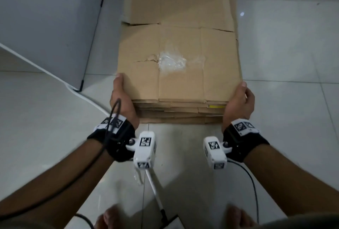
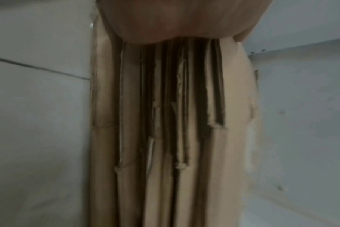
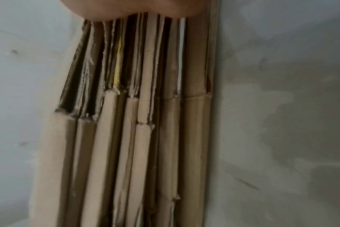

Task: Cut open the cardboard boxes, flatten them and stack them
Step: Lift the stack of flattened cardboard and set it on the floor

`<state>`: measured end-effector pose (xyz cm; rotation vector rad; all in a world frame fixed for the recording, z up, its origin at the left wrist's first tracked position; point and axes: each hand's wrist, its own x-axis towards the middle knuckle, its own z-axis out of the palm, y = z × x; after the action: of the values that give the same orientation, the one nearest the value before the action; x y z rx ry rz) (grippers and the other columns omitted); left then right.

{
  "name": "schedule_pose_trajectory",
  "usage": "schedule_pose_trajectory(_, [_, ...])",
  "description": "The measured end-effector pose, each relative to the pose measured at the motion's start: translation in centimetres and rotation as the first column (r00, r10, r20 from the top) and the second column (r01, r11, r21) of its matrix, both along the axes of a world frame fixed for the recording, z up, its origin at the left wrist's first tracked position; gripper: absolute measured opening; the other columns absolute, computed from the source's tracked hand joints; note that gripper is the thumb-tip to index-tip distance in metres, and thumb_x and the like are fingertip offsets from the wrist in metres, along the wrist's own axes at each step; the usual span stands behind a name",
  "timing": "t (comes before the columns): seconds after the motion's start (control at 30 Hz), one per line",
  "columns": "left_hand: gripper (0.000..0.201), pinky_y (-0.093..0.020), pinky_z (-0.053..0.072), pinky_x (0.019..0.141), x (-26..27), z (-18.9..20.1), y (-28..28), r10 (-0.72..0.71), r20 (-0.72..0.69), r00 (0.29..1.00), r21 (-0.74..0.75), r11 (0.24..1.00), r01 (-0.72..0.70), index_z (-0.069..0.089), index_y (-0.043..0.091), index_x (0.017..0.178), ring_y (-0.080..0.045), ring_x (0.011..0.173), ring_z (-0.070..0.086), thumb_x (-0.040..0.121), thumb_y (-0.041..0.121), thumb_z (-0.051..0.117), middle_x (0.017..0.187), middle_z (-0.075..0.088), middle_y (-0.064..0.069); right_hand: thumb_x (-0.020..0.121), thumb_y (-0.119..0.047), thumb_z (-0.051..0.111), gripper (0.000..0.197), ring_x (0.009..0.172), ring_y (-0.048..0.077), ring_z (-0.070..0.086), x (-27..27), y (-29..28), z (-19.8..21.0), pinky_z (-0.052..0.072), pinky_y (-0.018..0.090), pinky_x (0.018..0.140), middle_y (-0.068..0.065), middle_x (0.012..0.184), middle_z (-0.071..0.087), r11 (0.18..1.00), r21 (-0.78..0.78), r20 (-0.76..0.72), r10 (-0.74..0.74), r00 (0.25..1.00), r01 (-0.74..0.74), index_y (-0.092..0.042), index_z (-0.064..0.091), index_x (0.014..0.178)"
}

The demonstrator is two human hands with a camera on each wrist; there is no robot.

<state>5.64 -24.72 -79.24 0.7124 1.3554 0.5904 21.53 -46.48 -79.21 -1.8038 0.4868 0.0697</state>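
Observation:
A stack of flattened brown cardboard boxes lies on the pale tiled floor, and its top sheet carries a patch of crumpled clear tape. My left hand grips the stack's near left corner, thumb on the top sheet. My right hand grips the near right corner the same way. In the left wrist view the palm sits against the layered cardboard edges. The right wrist view likewise shows the palm against the stack's edges, with a yellow strip between layers.
A grey-white cabinet stands at the left, close to the stack's far left side. A white cable runs across the floor past the cabinet's corner. Bare tiles lie to the right. Black wrist cables trail toward my knees.

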Motion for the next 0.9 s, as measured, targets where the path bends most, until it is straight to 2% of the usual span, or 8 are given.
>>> schedule_pose_trajectory(0.13, [0.097,-0.050,0.050,0.103,0.0,0.3,0.5,-0.032,-0.116,0.993,0.049,0.998,0.038,0.073,0.029,0.114,-0.025,0.107,0.069,0.044,0.096,0.067,0.113,0.075,0.006,0.089,-0.071,0.048,0.055,0.111,0.014,0.059,0.4,0.3,0.1,0.046,0.036,0.105,-0.006,0.125,0.066,0.999,-0.042,-0.007,-0.004,1.000,0.004,-0.030,0.066,0.121])
schedule_pose_trajectory(0.23, [0.099,-0.039,0.050,0.106,-3.8,0.4,-0.6,-0.264,-0.036,0.964,0.193,0.945,0.265,0.061,0.028,0.134,-0.016,0.122,0.064,0.059,0.092,0.067,0.130,0.068,0.004,0.079,-0.075,0.055,0.079,0.120,0.019,0.058,-0.7,-3.3,-0.4,0.049,0.037,0.104,-0.001,0.134,0.059,0.972,-0.079,0.109,0.227,0.968,-0.219,-0.022,0.055,0.137])
schedule_pose_trajectory(0.3, [0.103,-0.025,0.052,0.097,-7.1,0.6,-2.3,-0.512,-0.282,0.811,0.419,0.695,0.585,0.046,0.023,0.143,-0.008,0.119,0.060,0.059,0.067,0.085,0.134,0.059,0.004,0.066,-0.081,0.067,0.104,0.125,0.020,0.057,-1.7,-6.4,-1.6,0.050,0.041,0.105,0.001,0.143,0.052,0.895,-0.150,0.062,0.431,0.900,-0.419,-0.023,0.041,0.148])
schedule_pose_trajectory(0.4, [0.125,-0.044,0.045,0.108,-9.6,-1.4,-3.0,-0.466,-0.756,0.460,0.371,0.274,0.887,0.034,0.014,0.150,-0.028,0.129,0.044,0.050,0.054,0.098,0.144,0.043,-0.010,0.049,-0.074,0.088,0.129,0.133,0.018,0.052,-1.6,-8.7,-2.7,0.048,0.048,0.107,-0.002,0.149,0.048,0.798,-0.145,-0.035,0.586,0.809,-0.585,-0.032,0.027,0.154])
schedule_pose_trajectory(0.57, [0.088,-0.047,0.059,0.093,-7.9,-2.1,2.1,-0.508,-0.619,0.598,0.442,0.403,0.801,0.050,0.021,0.134,-0.020,0.109,0.065,0.062,0.042,0.096,0.129,0.058,-0.007,0.058,-0.027,0.098,0.109,0.125,0.021,0.049,-1.3,-7.8,-1.6,0.043,0.036,0.107,0.002,0.133,0.046,0.624,-0.364,-0.078,0.719,0.691,-0.691,-0.020,0.039,0.149])
schedule_pose_trajectory(0.67, [0.070,-0.043,0.060,0.092,-8.0,-1.9,3.6,-0.490,-0.623,0.610,0.491,0.362,0.792,0.060,0.016,0.123,-0.020,0.107,0.067,0.064,0.019,0.097,0.123,0.065,-0.009,0.058,-0.025,0.098,0.092,0.119,0.023,0.052,-1.9,-6.7,-0.9,0.036,0.023,0.098,0.007,0.133,0.047,0.585,-0.420,-0.111,0.725,0.679,-0.693,-0.013,0.051,0.137])
schedule_pose_trajectory(0.77, [0.066,-0.015,0.056,0.082,-8.0,-2.0,3.1,-0.489,-0.574,0.657,0.490,0.437,0.754,0.059,0.013,0.126,0.001,0.097,0.067,0.069,0.007,0.093,0.120,0.066,-0.005,0.057,-0.030,0.098,0.088,0.113,0.020,0.053,-2.0,-6.5,-0.7,0.035,0.020,0.094,0.007,0.130,0.050,0.559,-0.466,-0.134,0.721,0.679,-0.686,-0.012,0.056,0.132])
schedule_pose_trajectory(0.9, [0.038,-0.007,0.050,0.067,-8.4,-1.0,4.1,-0.617,-0.441,0.652,0.365,0.540,0.758,0.060,0.005,0.108,0.010,0.073,0.067,0.082,-0.021,0.070,0.079,0.074,0.016,0.057,-0.027,0.099,0.079,0.101,0.007,0.055,-1.2,-7.1,0.0,0.045,0.028,0.092,-0.009,0.115,0.055,0.547,-0.349,-0.144,0.771,0.620,-0.761,-0.027,0.056,0.123])
